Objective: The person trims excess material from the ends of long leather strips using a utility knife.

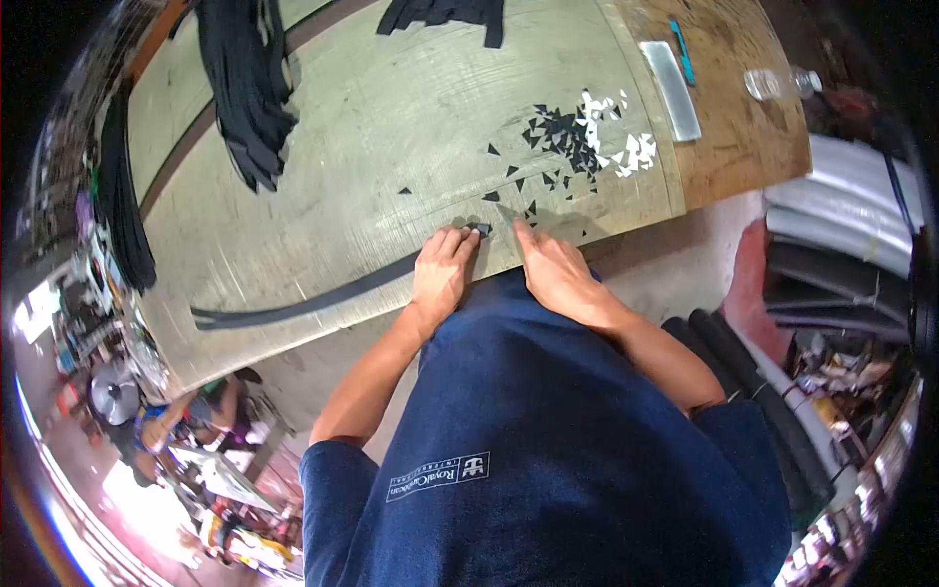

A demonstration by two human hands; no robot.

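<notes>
My left hand [445,262] presses its closed fingers on the end of a long black strip [362,285], which curves off to the left along the table's near edge. Just past those fingertips the strip's end shows a small grey-black tip. My right hand [558,272] is closed, index finger stretched forward, around a knife whose thin grey blade [505,210] points away from me; its handle is hidden in the palm. Small black triangular offcuts [562,137] lie beyond my hands, with white offcuts [636,155] beside them.
Bundles of black strips [245,88] hang over the pale table [342,147] at far left. More black pieces [445,15] lie at the far edge. On the right are a grey whetstone-like block [671,90], a teal cutter [682,51] and a plastic bottle [773,84]. Rolls [841,205] stand beside the table.
</notes>
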